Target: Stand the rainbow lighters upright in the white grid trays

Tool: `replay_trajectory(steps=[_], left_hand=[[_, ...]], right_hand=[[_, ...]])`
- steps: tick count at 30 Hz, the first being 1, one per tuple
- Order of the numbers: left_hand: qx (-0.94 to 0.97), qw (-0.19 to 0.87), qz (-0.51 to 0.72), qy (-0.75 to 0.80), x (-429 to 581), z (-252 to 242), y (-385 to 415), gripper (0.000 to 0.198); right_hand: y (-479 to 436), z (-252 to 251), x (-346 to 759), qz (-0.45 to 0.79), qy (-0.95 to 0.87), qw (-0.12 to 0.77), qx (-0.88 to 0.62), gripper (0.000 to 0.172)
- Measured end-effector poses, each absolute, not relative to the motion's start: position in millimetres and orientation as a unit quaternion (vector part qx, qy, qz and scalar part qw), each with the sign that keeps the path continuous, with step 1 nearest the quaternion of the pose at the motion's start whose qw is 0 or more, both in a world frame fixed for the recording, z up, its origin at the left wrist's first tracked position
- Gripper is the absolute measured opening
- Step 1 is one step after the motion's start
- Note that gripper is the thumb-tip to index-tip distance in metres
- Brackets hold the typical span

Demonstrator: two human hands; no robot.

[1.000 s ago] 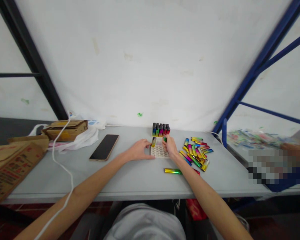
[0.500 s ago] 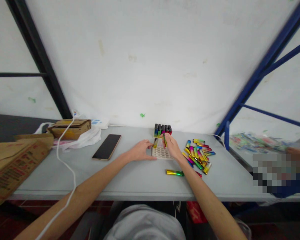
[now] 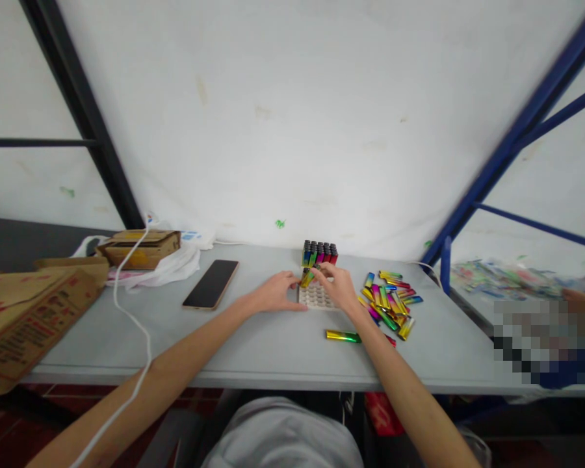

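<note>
A white tray (image 3: 316,299) with rows of round holes lies on the table between my hands. My left hand (image 3: 275,292) curves around its left side, thumb at the front corner and fingers by the back left. A gold lighter (image 3: 307,279) stands tilted at the tray's back left, close to those fingertips. Over the tray's back part, my right hand (image 3: 339,286) pinches a lighter, mostly hidden by its fingers. Behind the tray stands a block of upright lighters (image 3: 320,252) with black tops. A pile of shiny multicoloured lighters (image 3: 387,302) lies to the right.
One gold-green lighter (image 3: 342,336) lies in front of the tray. A phone (image 3: 211,284) rests at the left, near a cardboard box (image 3: 143,250) and a larger carton (image 3: 43,312). A white cable (image 3: 143,331) crosses my left arm. A blue frame (image 3: 497,143) rises at the right.
My right hand has brought its lighter left and back over the tray, beside the standing gold one, which now leans more. The left hand stays at the tray.
</note>
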State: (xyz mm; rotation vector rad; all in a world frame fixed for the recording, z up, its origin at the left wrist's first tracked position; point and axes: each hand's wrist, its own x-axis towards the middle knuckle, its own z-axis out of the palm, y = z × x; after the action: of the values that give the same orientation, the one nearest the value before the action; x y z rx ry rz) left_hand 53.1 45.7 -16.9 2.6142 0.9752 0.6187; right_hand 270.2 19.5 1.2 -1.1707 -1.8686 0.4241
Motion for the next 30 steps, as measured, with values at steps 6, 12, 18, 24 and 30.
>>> replay_trajectory(steps=[6, 12, 18, 24, 30], left_hand=[[0.905, 0.136, 0.209, 0.344, 54, -17, 45, 0.057], [0.907, 0.134, 0.211, 0.339, 54, -18, 46, 0.056], [0.907, 0.130, 0.209, 0.342, 53, -18, 47, 0.058], [0.906, 0.133, 0.217, 0.338, 52, -18, 48, 0.058], [0.909, 0.135, 0.208, 0.334, 52, -18, 49, 0.060]], right_hand=[[23, -4, 275, 0.140, -0.807, 0.344, -0.459, 0.030], [25, -2, 284, 0.057, -0.848, 0.283, -0.445, 0.034], [18, 0, 268, 0.001, -0.836, 0.197, -0.512, 0.036], [15, 13, 282, 0.047, -0.826, 0.242, -0.507, 0.040], [4, 38, 368, -0.021, -0.723, 0.218, -0.656, 0.027]])
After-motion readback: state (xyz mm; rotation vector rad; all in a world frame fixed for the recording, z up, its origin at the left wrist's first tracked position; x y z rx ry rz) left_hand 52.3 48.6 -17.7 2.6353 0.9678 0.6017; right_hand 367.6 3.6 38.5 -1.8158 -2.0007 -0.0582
